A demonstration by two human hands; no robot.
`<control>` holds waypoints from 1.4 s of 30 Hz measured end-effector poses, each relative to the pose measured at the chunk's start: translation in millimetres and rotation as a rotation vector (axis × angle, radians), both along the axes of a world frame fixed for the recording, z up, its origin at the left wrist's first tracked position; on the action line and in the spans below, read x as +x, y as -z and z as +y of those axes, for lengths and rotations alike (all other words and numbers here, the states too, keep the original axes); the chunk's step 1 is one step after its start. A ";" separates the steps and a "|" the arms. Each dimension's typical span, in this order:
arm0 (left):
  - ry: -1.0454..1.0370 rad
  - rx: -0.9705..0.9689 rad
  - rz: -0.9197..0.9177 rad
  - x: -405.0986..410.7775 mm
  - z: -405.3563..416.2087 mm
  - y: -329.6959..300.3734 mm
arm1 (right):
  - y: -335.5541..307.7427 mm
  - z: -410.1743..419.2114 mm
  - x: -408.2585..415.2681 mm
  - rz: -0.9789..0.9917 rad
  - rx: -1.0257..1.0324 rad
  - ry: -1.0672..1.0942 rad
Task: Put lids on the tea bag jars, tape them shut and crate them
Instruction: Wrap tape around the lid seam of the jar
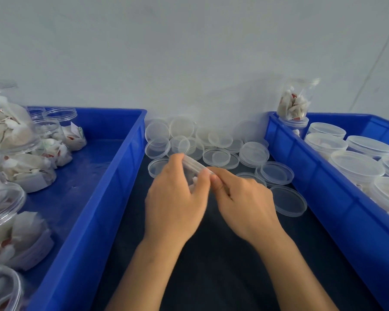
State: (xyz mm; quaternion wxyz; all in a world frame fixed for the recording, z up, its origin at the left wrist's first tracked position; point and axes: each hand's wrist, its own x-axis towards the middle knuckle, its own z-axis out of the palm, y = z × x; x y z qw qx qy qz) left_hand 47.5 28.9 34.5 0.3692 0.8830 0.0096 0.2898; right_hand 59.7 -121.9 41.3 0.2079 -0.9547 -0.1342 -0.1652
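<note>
Two blue crates flank a dark tabletop. The left crate runs along the tabletop's left edge and holds lidless clear jars packed with tea bags, some upright and some lying on their sides. The right crate runs along the right edge and holds jars with clear lids already on, standing close together; one more filled jar stands raised at that crate's far left corner. Between the crates, toward the tabletop's far edge by the wall, lies a loose heap of clear round lids, several overlapping, with a single lid flat near the right crate. Over the middle of the tabletop the left hand wraps its grip around a jar, fingers curled over its rim, most of the jar hidden behind the hand. The right hand meets it at the jar's right side, its grip pinched at the rim with fingertips touching the left thumb; what lies between those fingertips cannot be made out.
</note>
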 end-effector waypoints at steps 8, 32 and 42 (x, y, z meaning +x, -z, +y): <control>0.026 0.207 0.091 5.4 11.0 12.6 | 4.4 -1.0 3.8 0.167 0.130 -0.056; 0.209 -0.282 0.146 17.4 26.4 20.2 | 8.1 -17.8 15.5 0.094 0.301 -0.088; 0.338 -0.346 0.181 15.4 32.7 16.7 | 7.2 -18.3 15.9 0.197 0.299 -0.137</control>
